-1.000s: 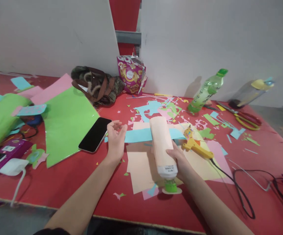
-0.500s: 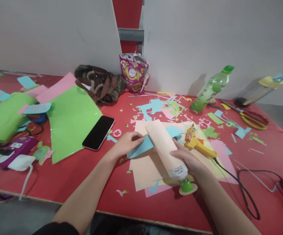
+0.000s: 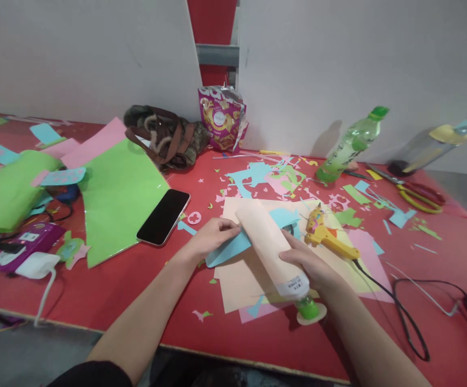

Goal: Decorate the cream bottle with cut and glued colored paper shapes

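A plastic bottle (image 3: 271, 250) wrapped in cream paper lies tilted, its green cap toward me with a pale oval piece at it. My right hand (image 3: 304, 258) is closed around the bottle's right side, thumb on top. Under the bottle passes a strip of blue paper (image 3: 229, 249), showing on both sides of it. My left hand (image 3: 217, 236) pinches the upper edge of the strip's left part. Cream paper sheets (image 3: 233, 293) lie beneath. Just right of my right hand rests a yellow hot glue gun (image 3: 328, 239) with a black cord.
Left are a black phone (image 3: 163, 217), green sheets (image 3: 116, 199) and a purple power strip (image 3: 26, 244). Behind stand a camouflage bag (image 3: 169, 140), a snack packet (image 3: 222, 118) and a green drink bottle (image 3: 352, 145). Scissors (image 3: 413, 191) lie at right. Paper scraps (image 3: 253, 177) litter the red table.
The bottle and blue strip have shifted slightly left, and the strip's left end has dipped a little. Both hands keep their hold. The view has moved slightly.
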The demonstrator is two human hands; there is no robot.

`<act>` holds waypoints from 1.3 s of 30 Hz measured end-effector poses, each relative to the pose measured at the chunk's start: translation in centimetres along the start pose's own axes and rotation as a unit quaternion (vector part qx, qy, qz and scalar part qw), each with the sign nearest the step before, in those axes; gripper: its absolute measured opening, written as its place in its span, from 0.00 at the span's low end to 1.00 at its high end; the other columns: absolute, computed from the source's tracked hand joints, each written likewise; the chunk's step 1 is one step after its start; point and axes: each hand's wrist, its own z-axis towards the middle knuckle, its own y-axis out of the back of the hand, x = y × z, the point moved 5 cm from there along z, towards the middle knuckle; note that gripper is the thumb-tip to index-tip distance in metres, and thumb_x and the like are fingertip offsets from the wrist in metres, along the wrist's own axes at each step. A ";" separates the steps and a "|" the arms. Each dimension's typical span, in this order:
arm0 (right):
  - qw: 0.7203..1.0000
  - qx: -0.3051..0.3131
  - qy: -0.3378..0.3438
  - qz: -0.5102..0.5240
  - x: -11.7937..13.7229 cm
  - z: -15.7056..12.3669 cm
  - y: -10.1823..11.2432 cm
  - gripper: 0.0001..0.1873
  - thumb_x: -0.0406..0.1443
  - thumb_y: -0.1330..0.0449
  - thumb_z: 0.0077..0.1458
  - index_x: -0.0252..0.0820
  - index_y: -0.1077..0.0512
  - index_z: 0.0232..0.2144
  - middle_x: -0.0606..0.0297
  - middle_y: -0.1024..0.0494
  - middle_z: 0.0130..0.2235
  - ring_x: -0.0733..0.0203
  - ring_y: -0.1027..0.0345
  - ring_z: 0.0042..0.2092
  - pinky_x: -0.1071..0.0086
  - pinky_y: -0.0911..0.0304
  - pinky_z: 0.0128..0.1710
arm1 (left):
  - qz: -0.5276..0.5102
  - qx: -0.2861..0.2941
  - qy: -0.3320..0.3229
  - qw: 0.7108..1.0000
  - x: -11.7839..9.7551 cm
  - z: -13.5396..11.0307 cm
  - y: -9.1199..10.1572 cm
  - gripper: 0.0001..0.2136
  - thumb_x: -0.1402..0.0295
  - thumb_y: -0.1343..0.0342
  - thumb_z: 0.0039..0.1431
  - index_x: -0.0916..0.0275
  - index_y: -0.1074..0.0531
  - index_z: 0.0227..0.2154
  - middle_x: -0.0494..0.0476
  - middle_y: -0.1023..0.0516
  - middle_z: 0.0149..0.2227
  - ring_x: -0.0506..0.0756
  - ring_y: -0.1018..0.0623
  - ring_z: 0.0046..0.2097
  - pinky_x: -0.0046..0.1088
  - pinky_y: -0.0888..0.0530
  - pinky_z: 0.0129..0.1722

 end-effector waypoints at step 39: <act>0.999 0.024 -0.015 -0.031 -0.2 -0.1 -0.2 0.31 0.35 0.40 0.35 0.45 0.39 0.46 0.65 0.29 0.39 0.59 0.35 0.37 0.71 0.40 0.33 | -0.072 0.100 0.131 0.984 0.8 -0.6 -1.1 0.11 0.65 0.38 0.34 0.67 0.26 0.21 0.52 0.25 0.19 0.50 0.29 0.22 0.24 0.35 0.23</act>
